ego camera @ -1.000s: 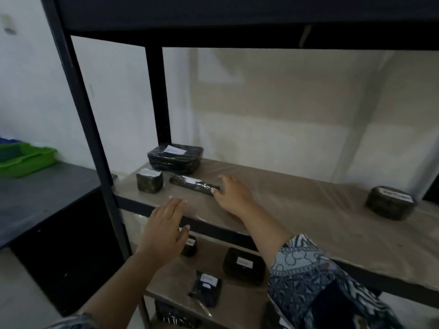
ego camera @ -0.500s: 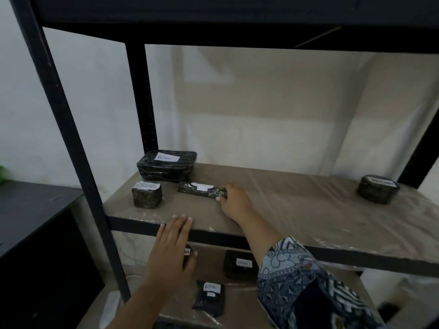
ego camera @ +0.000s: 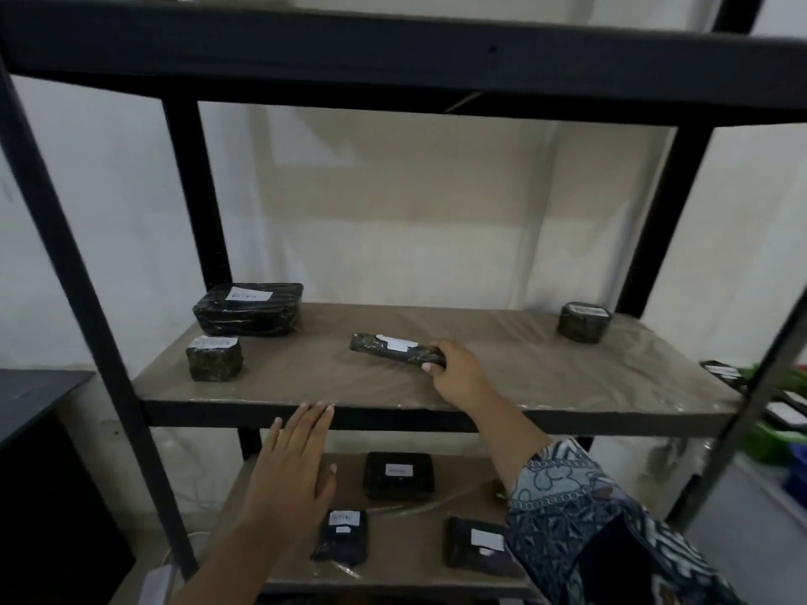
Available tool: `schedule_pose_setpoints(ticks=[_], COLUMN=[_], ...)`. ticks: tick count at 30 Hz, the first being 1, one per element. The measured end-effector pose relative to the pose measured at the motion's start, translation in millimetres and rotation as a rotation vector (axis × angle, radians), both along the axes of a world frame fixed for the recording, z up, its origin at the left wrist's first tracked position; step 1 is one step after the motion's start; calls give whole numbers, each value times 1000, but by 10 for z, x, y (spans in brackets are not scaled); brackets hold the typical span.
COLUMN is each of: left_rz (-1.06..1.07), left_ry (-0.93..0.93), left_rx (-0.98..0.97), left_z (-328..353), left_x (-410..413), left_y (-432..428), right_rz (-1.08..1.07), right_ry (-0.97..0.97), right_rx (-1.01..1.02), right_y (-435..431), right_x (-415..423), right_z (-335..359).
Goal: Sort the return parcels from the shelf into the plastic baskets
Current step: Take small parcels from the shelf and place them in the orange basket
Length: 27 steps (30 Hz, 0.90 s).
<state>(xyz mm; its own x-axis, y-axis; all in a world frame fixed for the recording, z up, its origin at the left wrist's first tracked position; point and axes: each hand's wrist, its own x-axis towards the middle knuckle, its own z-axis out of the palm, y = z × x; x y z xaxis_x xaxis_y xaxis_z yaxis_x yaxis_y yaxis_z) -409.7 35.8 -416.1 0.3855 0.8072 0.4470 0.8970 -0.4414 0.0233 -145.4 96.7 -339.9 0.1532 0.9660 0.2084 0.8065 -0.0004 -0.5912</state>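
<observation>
Seven black-wrapped, white-labelled return parcels on a black metal rack, placed by reference to the middle shelf board (ego camera: 524, 377).

1. Long slim parcel (ego camera: 393, 348): centre of the board, lying crosswise with its label up. The right hand (ego camera: 458, 373) grips its right end, fingers curled over it and the thumb tip against its near edge. Whether the parcel is lifted or rests on the board cannot be told.
2. Large flat parcel (ego camera: 249, 310): back left corner of the board.
3. Small square parcel (ego camera: 214, 358): front left of the board, just in front of item 2.
4. Rounded parcel (ego camera: 584, 322): back right corner of the board, well apart from the others.
5–7. Three flat parcels (ego camera: 399, 475): on the tier under the board, labels up, none touching another.

Left hand (ego camera: 292, 473): below the board's front edge, palm away from the camera, fingers straight and close together, holding nothing; its fingertips reach the edge at left of centre.

Patterned sleeve (ego camera: 567, 508): on the right forearm, below the board's front edge.

Green basket (ego camera: 775, 447): beyond the board's right end, partly hidden by the rack post, with labelled parcels inside.

Black cabinet (ego camera: 39, 395): beyond the board's left end.
</observation>
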Motion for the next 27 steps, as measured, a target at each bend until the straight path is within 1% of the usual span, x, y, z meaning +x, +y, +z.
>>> schedule_pose_setpoints(ticks=[3,6,11,14,20,22,24,27], left_rz=[-49,-127,-286,-381,-499,-532,-577,-656], left_ry=[7,-28,-75,-70,-118,-102,-85,-130], left_rx=[-1,-35,-71,-81,-123,-118,-107,-147], left_z=[63,101,124,123,124,141,139,127], left_x=[319,788,1786,2393,3619,4002,4378,4941], left_y=[-144,-302,-740,-1077,-1847,-2085,-2269,-2456], right_rz=[-68,-128,-203,-259,-377,-424,-478,-557], right_ry=[-12,-27,-27,-36,-52,-57,-66,-48], right_rx=[-5,-4,4,11,11,1,-20,-31], right_y=[-343,-761,-1556,-2090,-3208,-3554,-3856,-4234], right_x=[456,963,1809,2313,3401,3763,4099,4544], right_z=[58,84,117,113,117,126,120,109])
